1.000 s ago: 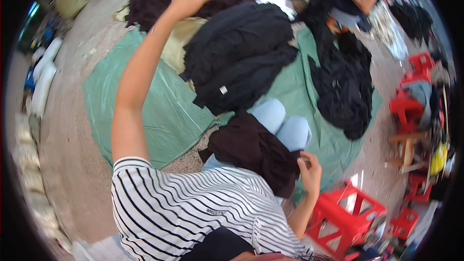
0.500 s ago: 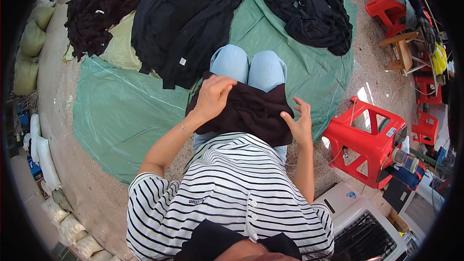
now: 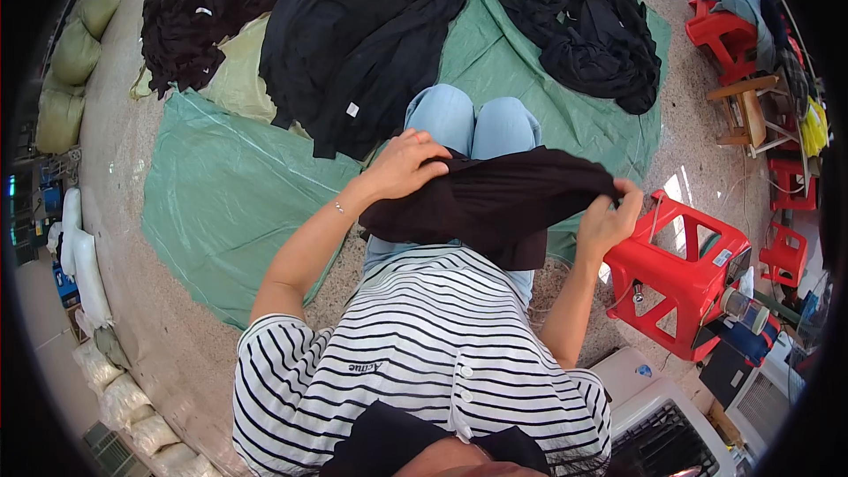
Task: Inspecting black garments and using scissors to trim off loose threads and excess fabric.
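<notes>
Across my lap lies a dark maroon garment (image 3: 503,199), its cloth stretched sideways in folds. My right hand (image 3: 609,219) pinches its right end, pulled out beyond my right knee. At the garment's upper left my left hand (image 3: 408,165) is closed over the edge, its fingertips partly hidden by the cloth. Part of the garment hangs down below the stretched part, near my right thigh. In front of my knees a pile of black clothes (image 3: 353,44) with a small white label (image 3: 352,110) is spread on a green sheet (image 3: 238,203).
A dark maroon clothes pile (image 3: 199,22) lies far left, another black pile (image 3: 587,31) far right. To my right stands a red plastic stool (image 3: 685,265) beside a white appliance (image 3: 645,389). More red stools (image 3: 720,31) and a wooden chair (image 3: 751,115) line the right; stuffed sacks (image 3: 75,62) line the left.
My right hand, open beside the garment before, has taken hold of its end and drawn it out to the right. The left hand has closed on the upper left edge.
</notes>
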`<action>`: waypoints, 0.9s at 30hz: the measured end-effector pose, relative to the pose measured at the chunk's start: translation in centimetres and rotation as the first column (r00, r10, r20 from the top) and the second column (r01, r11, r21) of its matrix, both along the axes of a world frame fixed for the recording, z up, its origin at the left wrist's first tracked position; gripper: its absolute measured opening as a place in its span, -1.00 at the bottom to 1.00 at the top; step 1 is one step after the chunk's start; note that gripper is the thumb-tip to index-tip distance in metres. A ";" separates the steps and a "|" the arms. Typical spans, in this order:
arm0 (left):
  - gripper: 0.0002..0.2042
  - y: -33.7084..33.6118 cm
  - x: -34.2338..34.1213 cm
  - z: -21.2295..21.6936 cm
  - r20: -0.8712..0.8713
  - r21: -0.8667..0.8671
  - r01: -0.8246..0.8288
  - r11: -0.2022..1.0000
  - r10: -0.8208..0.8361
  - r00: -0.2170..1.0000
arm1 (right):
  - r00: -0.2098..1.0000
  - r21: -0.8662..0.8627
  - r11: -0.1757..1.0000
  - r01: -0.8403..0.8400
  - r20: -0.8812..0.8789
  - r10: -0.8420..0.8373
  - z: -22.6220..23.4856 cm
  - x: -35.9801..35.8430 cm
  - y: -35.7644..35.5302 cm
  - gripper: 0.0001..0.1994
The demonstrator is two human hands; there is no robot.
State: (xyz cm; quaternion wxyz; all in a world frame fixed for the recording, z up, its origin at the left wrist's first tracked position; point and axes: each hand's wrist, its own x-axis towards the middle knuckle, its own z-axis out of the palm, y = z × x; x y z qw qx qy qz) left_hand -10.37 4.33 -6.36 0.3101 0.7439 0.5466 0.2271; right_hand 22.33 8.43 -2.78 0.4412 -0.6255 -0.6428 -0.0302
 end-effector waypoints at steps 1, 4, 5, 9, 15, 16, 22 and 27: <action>-0.80 0.2 0.5 0.3 -0.055 -0.002 0.035 0.999 -0.035 0.998 | 0.998 -0.006 1.000 0.010 -0.060 -0.010 0.6 -0.5 1.0 -0.74; -0.80 1.0 2.2 1.2 0.382 -0.298 0.061 0.953 0.060 0.922 | 0.988 0.129 0.990 0.049 -0.154 -0.029 1.2 -0.8 3.8 -0.73; -0.82 1.0 3.6 4.5 0.530 -0.364 0.083 0.928 0.133 0.837 | 0.982 0.160 0.982 0.102 -0.172 -0.073 2.0 0.1 4.7 -0.75; -0.76 0.7 7.2 13.0 0.705 -0.242 0.267 0.933 -0.020 0.709 | 0.910 0.207 0.959 0.192 -0.404 -0.095 8.1 2.9 6.4 -0.82; -0.65 3.6 10.2 6.2 0.687 -0.702 0.483 0.523 0.676 0.266 | 0.986 -0.146 0.980 -0.132 0.080 0.145 3.5 1.0 5.8 -0.64; -0.67 3.4 10.4 4.8 0.688 -0.705 0.451 0.547 0.683 0.247 | 0.973 -0.196 0.954 -0.225 -0.001 0.230 2.4 0.4 4.3 -0.64; -0.73 2.4 9.8 4.1 0.666 -0.712 0.380 0.591 0.739 0.098 | 0.753 -0.254 0.731 -0.633 -0.418 0.508 -0.5 -3.9 -2.5 -0.81; -0.83 2.2 8.8 6.1 0.731 -0.608 0.116 0.786 0.496 0.469 | 0.761 -0.101 0.840 -0.534 -0.490 0.425 0.7 -5.8 -1.9 -0.82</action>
